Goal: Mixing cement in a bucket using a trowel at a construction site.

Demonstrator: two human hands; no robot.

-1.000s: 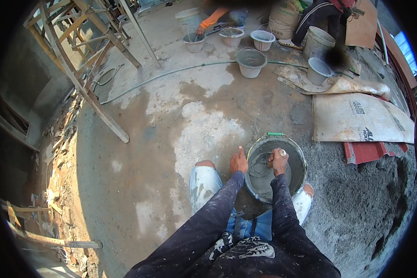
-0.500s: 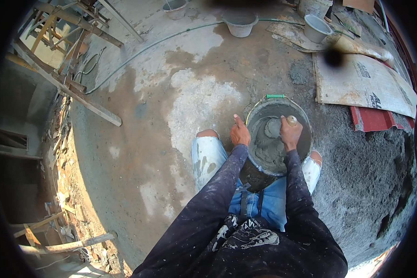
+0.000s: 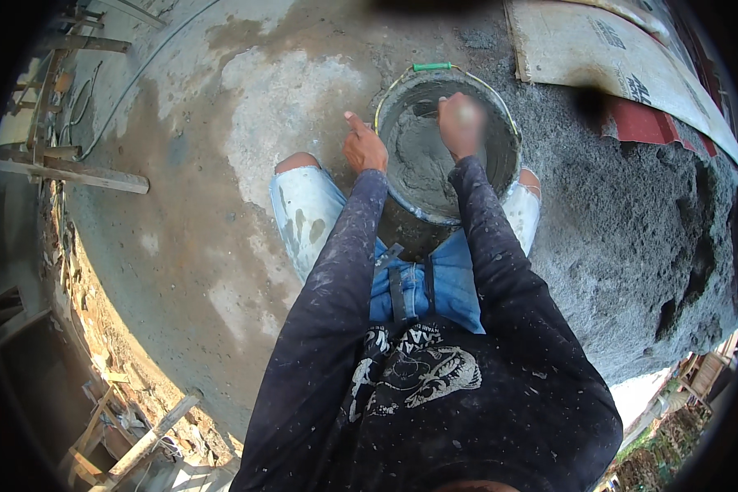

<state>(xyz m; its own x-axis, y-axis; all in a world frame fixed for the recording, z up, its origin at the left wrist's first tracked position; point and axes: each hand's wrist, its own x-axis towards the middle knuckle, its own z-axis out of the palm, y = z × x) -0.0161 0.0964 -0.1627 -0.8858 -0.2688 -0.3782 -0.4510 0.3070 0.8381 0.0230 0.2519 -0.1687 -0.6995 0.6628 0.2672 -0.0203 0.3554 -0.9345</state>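
A dark bucket point(image 3: 395, 190) of wet grey mortar point(image 3: 418, 152) stands between my knees. Its wire handle with a green grip point(image 3: 431, 66) rests against the far side of the rim. My left hand point(image 3: 364, 149) is closed at the bucket's left rim, one finger pointing away from it. Inside the bucket, my right hand point(image 3: 459, 127) is wrapped around the handle of a trowel point(image 3: 465, 115), whose pale end shows blurred. The trowel's blade is hidden by the hand and the mortar.
A heap of grey sand-like material point(image 3: 607, 238) lies right of the bucket. Stained board sheets point(image 3: 578, 49) and a red corrugated sheet point(image 3: 644, 123) cover its far part. Wooden beams point(image 3: 98, 175) and a green hose point(image 3: 127, 94) are at the left.
My view has tilted, so the bucket and both hands appear higher and further left. The right hand has shifted toward the far side of the bucket, and the trowel blade is no longer visible.
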